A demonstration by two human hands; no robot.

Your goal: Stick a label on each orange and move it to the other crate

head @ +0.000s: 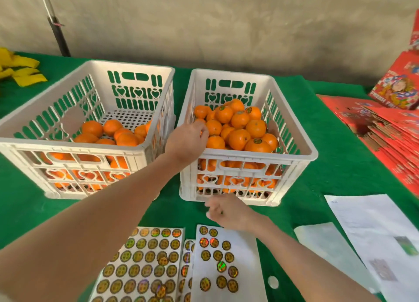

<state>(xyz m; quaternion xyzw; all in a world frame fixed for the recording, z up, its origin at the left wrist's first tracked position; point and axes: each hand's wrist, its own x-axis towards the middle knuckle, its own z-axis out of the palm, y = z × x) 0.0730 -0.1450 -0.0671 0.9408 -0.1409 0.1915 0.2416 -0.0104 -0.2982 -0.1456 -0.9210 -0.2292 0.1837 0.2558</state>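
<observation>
Left of the right crate (pixel 260 156) stands the left crate (pixel 68 146), part-filled with plain oranges (pixel 127 139). The left hand (pixel 188 140) reaches over the right crate's left rim, its fingers (pixel 202 129) curled down among the labelled oranges (pixel 256 128); I cannot tell whether they grip one. In front of that crate, over the label sheets (pixel 244 256) on the green bench (pixel 335 165), the right hand (pixel 229 211) hovers with curled fingers (pixel 212 211); I cannot tell whether it holds anything.

Green-clothed table (pixel 335 156): left crate (pixel 68 146), right crate (pixel 249 156) side by side; label sheets (pixel 244 256) near edge; papers (pixel 367 222), red cartons (pixel 390 143) right.
</observation>
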